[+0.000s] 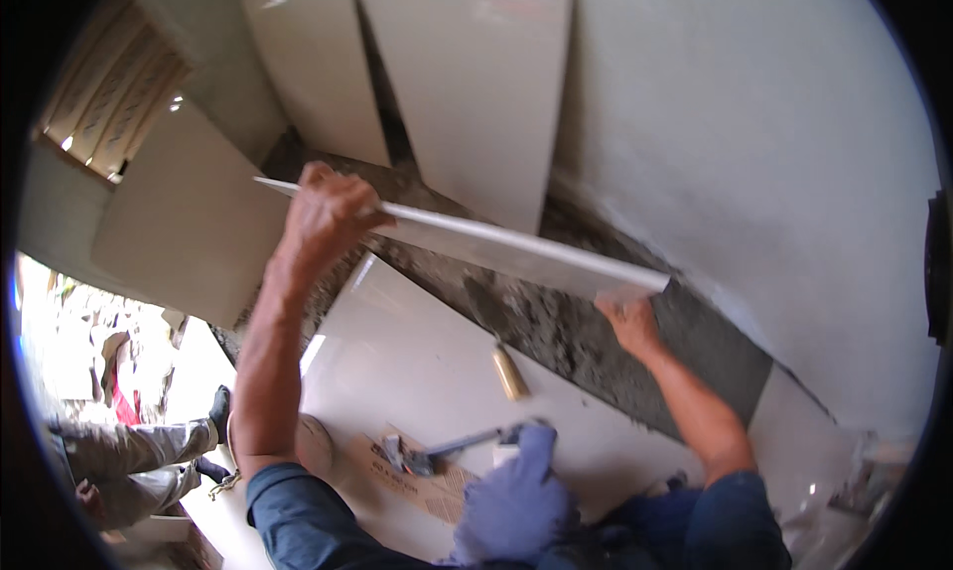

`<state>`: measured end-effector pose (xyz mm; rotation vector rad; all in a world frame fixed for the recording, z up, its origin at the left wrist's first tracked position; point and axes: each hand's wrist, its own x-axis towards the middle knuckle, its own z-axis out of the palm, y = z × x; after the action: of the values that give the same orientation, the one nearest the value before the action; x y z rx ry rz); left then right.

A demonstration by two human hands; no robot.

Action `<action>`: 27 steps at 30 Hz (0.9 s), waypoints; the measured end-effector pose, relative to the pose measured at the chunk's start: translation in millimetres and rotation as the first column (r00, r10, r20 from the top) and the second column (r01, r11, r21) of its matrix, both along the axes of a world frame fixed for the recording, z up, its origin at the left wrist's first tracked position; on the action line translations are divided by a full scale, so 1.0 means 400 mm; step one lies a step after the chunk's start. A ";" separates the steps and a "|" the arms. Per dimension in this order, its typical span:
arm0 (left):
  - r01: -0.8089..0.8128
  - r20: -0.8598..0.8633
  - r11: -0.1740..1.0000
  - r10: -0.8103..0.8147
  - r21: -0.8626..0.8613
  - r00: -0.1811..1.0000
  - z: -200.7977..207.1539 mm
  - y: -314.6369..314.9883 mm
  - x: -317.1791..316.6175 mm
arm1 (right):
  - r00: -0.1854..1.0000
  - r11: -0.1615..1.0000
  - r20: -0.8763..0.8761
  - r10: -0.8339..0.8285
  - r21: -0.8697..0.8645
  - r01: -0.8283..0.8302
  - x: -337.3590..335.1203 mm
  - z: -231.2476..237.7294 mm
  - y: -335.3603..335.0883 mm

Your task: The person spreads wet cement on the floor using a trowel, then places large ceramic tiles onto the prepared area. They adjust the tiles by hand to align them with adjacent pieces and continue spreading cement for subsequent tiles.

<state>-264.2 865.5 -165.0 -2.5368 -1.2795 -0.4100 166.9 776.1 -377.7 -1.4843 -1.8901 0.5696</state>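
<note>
A large pale floor tile (516, 250) is tilted up on edge above a strip of rough grey mortar (556, 332). My left hand (336, 208) grips it near its left end, fingers wrapped over the upper edge. Near the right corner, my right hand (631, 322) holds it from the near side; some of its fingers are hidden behind the tile. Below it, a trowel (510, 373) rests with its yellowish handle on a glossy laid tile (417, 342) and its blade over the mortar. A hammer-like tool (437, 454) lies close to my knees.
Large tiles (476, 83) lean on the far wall, another tile (189, 213) stands at left. Flattened cardboard (417, 486) lies under the tool. Smooth grey mortar (720, 352) borders the right wall. At lower left, another person's legs (149, 461) stretch near a bright opening.
</note>
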 end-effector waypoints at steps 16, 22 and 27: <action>0.227 0.044 0.872 -0.231 -0.434 0.972 -0.028 -0.261 1.017 | 0.427 0.580 -0.455 -0.782 -0.279 0.766 0.572 -0.058 -0.753; 0.162 -0.033 0.757 -0.236 -0.633 0.971 -0.367 -0.302 1.291 | 0.190 0.294 -0.247 -0.950 -0.511 0.808 0.649 -0.283 -0.989; 0.159 -0.050 0.685 -0.275 -0.711 0.960 -0.585 -0.329 1.400 | 0.143 0.174 -0.100 -0.985 -0.630 0.757 0.692 -0.362 -1.105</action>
<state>295.8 734.1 -399.2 -3.2882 -1.2332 0.3201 443.7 333.9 -522.6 -2.1569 -0.1181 0.6618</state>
